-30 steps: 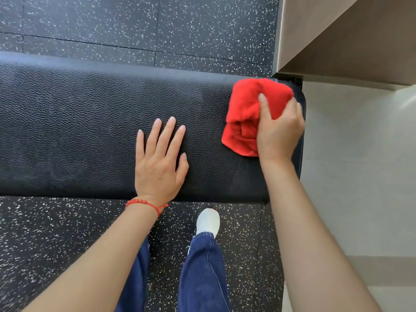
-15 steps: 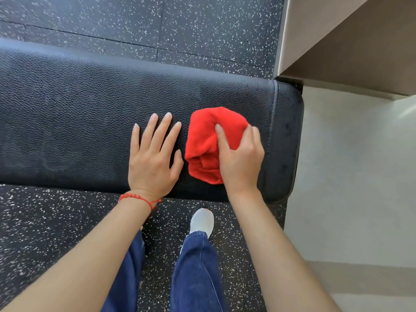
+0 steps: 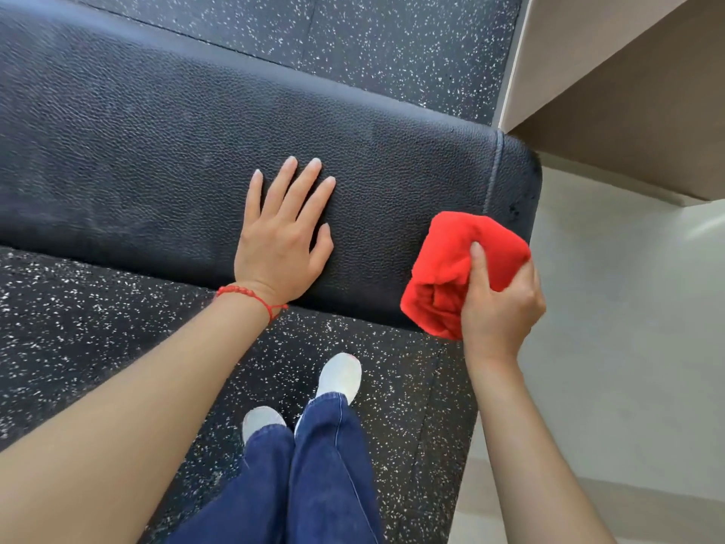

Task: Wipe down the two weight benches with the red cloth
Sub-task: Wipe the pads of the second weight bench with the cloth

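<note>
Wiping the near corner of the black bench, the right hand grips the red cloth. The left hand lies flat, fingers straight. Next, probably more bare parts.

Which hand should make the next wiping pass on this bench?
Right hand: it already grips the cloth at the bench's near corner. The left hand lies flat on the pad, bracing.

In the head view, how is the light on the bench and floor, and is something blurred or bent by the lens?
Head view: soft daylight gives a dull sheen on the black bench pad; a bright streak lies on the pale floor; the bench edges bow from the wide-angle lens; the left hand, right hand and red cloth look sharp, without motion blur.
</note>
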`<state>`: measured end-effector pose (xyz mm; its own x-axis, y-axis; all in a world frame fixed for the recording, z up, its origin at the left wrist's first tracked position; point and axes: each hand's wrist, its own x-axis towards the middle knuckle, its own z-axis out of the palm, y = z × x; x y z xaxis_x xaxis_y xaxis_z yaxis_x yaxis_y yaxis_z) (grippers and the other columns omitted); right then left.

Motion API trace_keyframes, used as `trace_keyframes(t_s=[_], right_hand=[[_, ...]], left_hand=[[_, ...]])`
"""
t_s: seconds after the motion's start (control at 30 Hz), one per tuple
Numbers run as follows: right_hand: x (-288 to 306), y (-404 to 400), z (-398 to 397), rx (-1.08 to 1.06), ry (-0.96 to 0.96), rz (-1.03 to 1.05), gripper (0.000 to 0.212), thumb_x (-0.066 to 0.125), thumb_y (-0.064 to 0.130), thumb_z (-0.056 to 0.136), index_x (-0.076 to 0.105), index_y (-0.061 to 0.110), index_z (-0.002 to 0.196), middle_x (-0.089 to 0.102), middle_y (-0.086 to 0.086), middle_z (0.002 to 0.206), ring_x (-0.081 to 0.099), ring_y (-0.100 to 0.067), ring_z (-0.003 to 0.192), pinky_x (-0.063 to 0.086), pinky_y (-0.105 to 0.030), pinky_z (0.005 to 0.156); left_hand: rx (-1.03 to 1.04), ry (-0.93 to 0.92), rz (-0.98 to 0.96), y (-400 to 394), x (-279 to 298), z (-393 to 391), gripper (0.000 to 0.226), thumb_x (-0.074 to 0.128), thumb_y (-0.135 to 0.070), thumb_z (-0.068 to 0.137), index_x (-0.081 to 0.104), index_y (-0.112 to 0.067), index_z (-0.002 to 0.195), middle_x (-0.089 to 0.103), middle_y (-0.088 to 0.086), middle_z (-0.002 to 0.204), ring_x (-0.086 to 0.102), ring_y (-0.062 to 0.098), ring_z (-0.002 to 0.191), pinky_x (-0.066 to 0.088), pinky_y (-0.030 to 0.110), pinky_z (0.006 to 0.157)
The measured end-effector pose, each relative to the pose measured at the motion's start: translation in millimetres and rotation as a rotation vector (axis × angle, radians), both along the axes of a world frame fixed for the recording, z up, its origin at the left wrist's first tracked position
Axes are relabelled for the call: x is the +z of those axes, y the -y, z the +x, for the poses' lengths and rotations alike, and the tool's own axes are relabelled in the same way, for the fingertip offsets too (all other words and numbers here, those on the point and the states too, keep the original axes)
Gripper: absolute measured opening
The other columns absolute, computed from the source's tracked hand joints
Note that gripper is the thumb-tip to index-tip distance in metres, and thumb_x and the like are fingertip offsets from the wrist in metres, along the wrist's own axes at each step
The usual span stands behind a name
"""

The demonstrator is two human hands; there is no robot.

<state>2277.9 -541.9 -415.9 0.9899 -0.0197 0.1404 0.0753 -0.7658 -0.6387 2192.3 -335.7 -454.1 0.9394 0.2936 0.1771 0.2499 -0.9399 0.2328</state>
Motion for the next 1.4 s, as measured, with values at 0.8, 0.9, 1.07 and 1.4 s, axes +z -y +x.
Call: trace_keyframes(t_s=[0.8,0.9,1.07,1.4], right_hand=[[-9.9,-17.7,-63.9,0.185,0.022,0.159,0.048,0.058,0.045,0.079,0.061,0.000,0.098,0.066,-0.014,0.092,0.057,-0.018,0.084,0.036,-0.014,0.077],[-12.2,-16.6,-63.7,0.198,0.034,0.170,0.046,0.060,0.042,0.081,0.061,0.000,0.100,0.066,-0.013,0.094,0.054,-0.013,0.085,0.035,-0.009,0.077],[-18.7,-12.6,-64.0,0.227,0.066,0.248,0.048,0.058,0.043,0.081,0.061,0.000,0.102,0.066,-0.013,0.096,0.056,-0.013,0.088,0.036,-0.013,0.081],[-29.0,-10.1,-57.3,0.296,0.138,0.285,0.053,0.055,0.046,0.080,0.061,-0.002,0.101,0.066,-0.018,0.097,0.061,-0.027,0.091,0.038,-0.019,0.079]], left_hand=[[0.061,0.085,-0.024,1.5,-13.7,-70.7,0.046,0.038,-0.027,0.092,0.050,-0.007,0.133,0.043,0.017,0.141,0.036,0.035,0.131,0.017,0.047,0.108],[0.041,0.102,-0.013,-2.4,-17.5,-71.6,0.046,0.038,-0.028,0.093,0.050,-0.008,0.133,0.043,0.017,0.141,0.037,0.035,0.131,0.016,0.046,0.107],[0.058,0.115,-0.021,-0.2,-19.7,-71.1,0.046,0.040,-0.029,0.092,0.053,-0.008,0.131,0.045,0.017,0.140,0.039,0.035,0.130,0.020,0.049,0.106],[0.096,0.179,-0.064,0.3,-21.5,-67.8,0.046,0.043,-0.031,0.089,0.058,-0.010,0.127,0.049,0.015,0.137,0.042,0.034,0.128,0.022,0.049,0.106]])
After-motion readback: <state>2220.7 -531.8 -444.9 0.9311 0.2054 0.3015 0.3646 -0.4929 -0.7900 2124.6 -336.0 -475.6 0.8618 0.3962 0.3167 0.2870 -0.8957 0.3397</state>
